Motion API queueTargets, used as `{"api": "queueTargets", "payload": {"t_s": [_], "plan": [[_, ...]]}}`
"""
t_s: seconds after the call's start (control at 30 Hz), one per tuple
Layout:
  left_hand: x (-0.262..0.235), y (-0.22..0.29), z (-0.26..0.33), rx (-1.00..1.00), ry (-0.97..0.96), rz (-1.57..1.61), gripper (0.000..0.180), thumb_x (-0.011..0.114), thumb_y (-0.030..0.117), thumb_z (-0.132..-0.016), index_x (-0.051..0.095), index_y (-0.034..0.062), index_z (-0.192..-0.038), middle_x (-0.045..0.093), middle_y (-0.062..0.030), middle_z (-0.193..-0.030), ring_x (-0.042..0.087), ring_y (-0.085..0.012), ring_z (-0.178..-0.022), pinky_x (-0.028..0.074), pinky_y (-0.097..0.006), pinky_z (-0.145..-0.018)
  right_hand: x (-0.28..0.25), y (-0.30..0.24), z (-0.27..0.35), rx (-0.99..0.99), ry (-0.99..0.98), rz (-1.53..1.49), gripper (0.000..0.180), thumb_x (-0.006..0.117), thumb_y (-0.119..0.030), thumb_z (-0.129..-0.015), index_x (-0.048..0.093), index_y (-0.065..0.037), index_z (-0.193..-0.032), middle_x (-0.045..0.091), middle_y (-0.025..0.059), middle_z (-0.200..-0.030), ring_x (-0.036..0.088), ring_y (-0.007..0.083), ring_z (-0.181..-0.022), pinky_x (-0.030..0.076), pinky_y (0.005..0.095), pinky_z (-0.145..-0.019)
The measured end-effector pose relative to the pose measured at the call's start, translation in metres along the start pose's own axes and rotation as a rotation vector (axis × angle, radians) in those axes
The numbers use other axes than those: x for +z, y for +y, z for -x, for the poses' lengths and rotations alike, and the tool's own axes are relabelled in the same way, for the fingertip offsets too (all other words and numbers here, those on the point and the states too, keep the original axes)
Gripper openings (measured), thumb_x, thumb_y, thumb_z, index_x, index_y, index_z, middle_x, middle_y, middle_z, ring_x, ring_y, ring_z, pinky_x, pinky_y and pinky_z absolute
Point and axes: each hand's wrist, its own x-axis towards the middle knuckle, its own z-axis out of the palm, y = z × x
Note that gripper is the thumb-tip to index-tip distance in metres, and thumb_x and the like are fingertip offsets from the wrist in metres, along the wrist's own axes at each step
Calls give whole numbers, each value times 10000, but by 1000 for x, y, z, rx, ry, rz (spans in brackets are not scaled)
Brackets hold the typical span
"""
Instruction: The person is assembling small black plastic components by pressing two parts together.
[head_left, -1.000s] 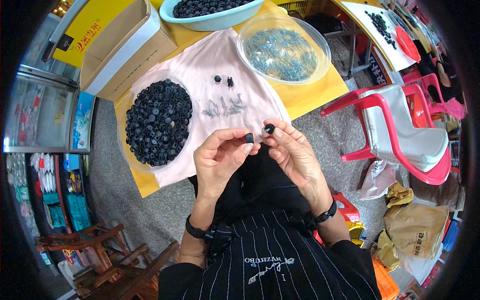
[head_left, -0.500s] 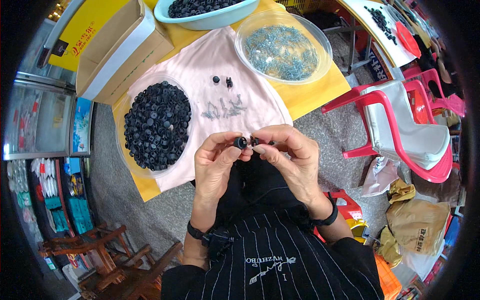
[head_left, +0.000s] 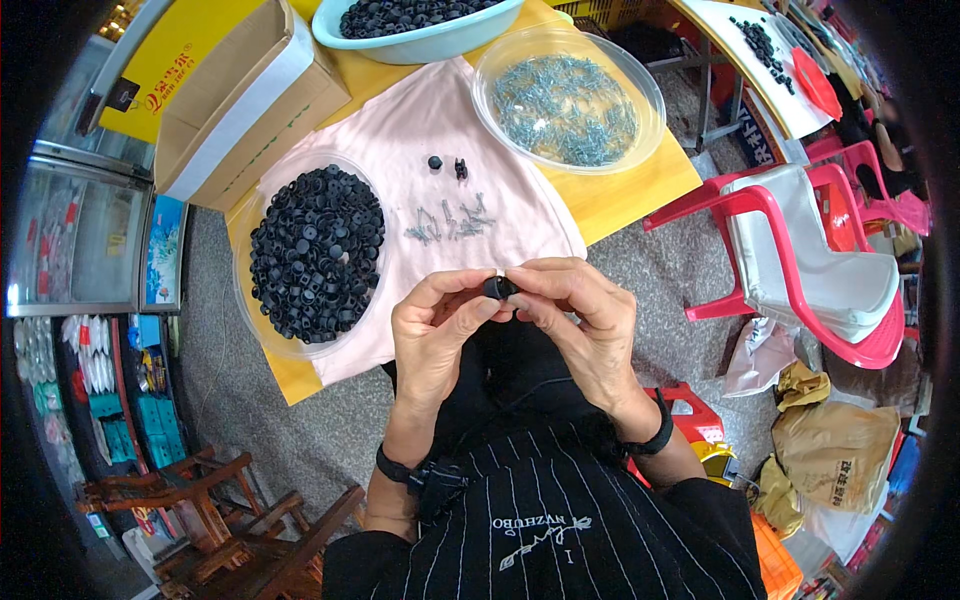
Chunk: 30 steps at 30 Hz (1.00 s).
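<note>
My left hand (head_left: 440, 312) and my right hand (head_left: 572, 312) meet above my lap at the cloth's near edge. Between their fingertips is a small round black plastic cap (head_left: 497, 287), pinched from both sides. Fingers cover any smaller part pressed against it. Beyond my hands, a pink cloth (head_left: 400, 140) carries a loose pile of small metal screws (head_left: 450, 222). Farther up lie a round black piece (head_left: 434, 162) and a slimmer black piece (head_left: 461, 169). To the left, a clear round tub (head_left: 245, 300) holds many black caps (head_left: 315, 250).
A clear basin (head_left: 650, 110) of metal screws stands at the back right of the yellow table (head_left: 640, 190). Behind are a pale blue basin (head_left: 420, 47) of black parts and an open cardboard box (head_left: 250, 110). A pink chair (head_left: 780, 260) stands right, a wooden one (head_left: 215, 530) lower left.
My hands have come together. The black cap in my left fingers and the small black part in my right, apart before, now meet at my fingertips.
</note>
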Motion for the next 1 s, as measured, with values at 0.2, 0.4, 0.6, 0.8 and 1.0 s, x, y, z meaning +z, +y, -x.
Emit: {"api": "queueTargets", "payload": {"t_s": [0.2,0.4,0.6,0.8,1.0], "plan": [[2,0,1,-4,-6,-39,242,670,-13,-831,611,-44,-1064,674,-136,-943,677,-182,-800,574,-287,-758,3,6,5,66,36,-94,255,669,45,-787,681,2,-1038,651,119,-996,667,158,-818,548,231,-700],[6,-1,0,18,2,-48,240,666,-22,-832,617,-37,-1066,675,-135,-968,674,-176,-828,571,-285,-778,7,8,7,127,97,-257,248,660,47,-809,682,0,-1051,620,99,-994,652,126,-808,545,220,-689],[6,0,0,50,4,-117,241,660,-41,-833,628,-38,-1072,678,-126,-986,665,-152,-869,551,-259,-809,6,8,8,125,91,-241,246,654,44,-817,682,-3,-1057,602,82,-980,642,116,-777,539,211,-673],[4,3,0,61,0,-187,227,668,-46,-824,651,-25,-1050,677,-112,-1006,658,-138,-877,542,-236,-802,4,12,10,106,63,-259,239,641,25,-834,681,-7,-1067,596,87,-994,639,120,-778,541,216,-675],[-1,4,-1,13,-25,-220,229,693,-31,-810,658,-21,-1036,677,-99,-984,650,-131,-882,534,-230,-804,2,9,4,189,16,-351,209,622,0,-863,667,19,-1067,601,88,-981,644,127,-805,544,225,-687]]}}
